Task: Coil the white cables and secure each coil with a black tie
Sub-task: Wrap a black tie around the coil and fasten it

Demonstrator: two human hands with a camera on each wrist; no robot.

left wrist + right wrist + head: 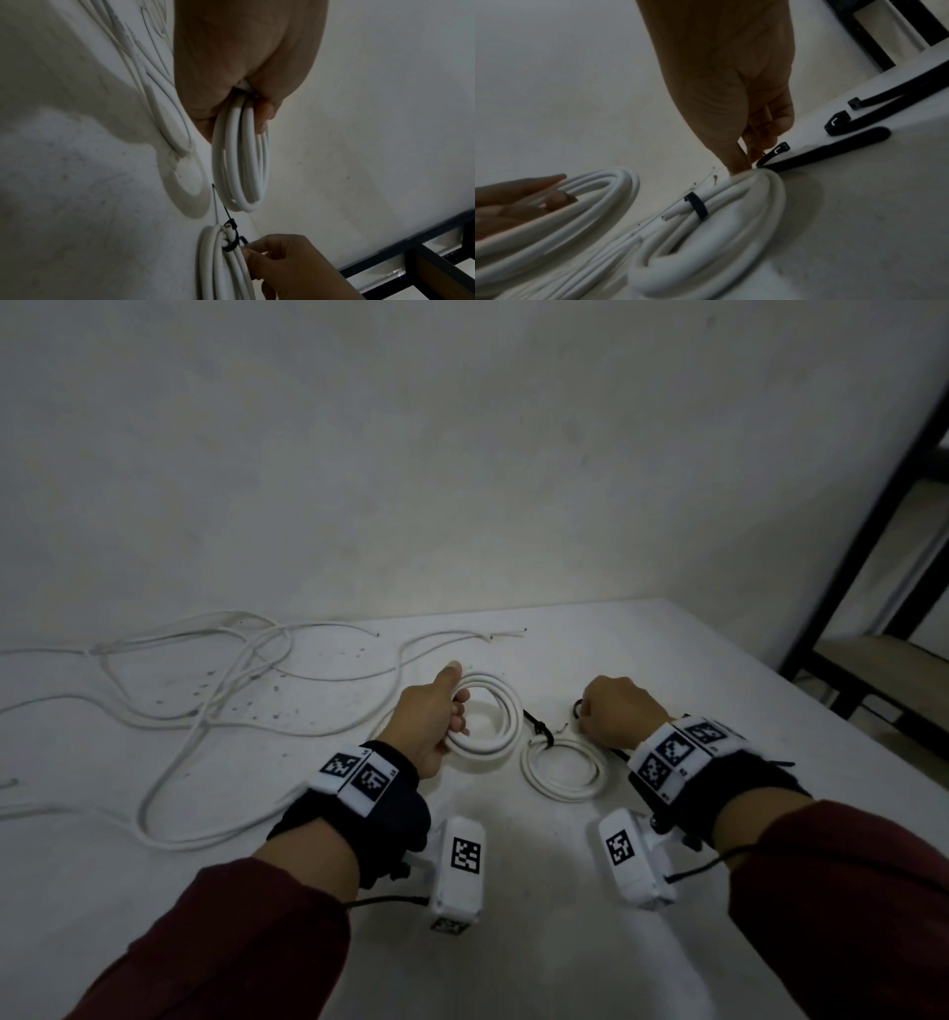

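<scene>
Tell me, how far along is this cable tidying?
One coil already wears a black tie. The left hand holds a second coil, untied, while the right hand pinches a fresh tie. Loose cables still await coiling.

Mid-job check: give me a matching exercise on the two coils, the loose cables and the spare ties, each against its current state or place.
Things:
1. held coil
2. tied coil
3. loose cables
4. spare ties

States:
A. spread uncoiled on the table's left side
B. lying on the table to the right, black, unused
C. gripped by the left hand, no tie on it
D. flat on the table, black tie round it, beside the right hand

Pairs: 1-C, 2-D, 3-A, 4-B
</scene>
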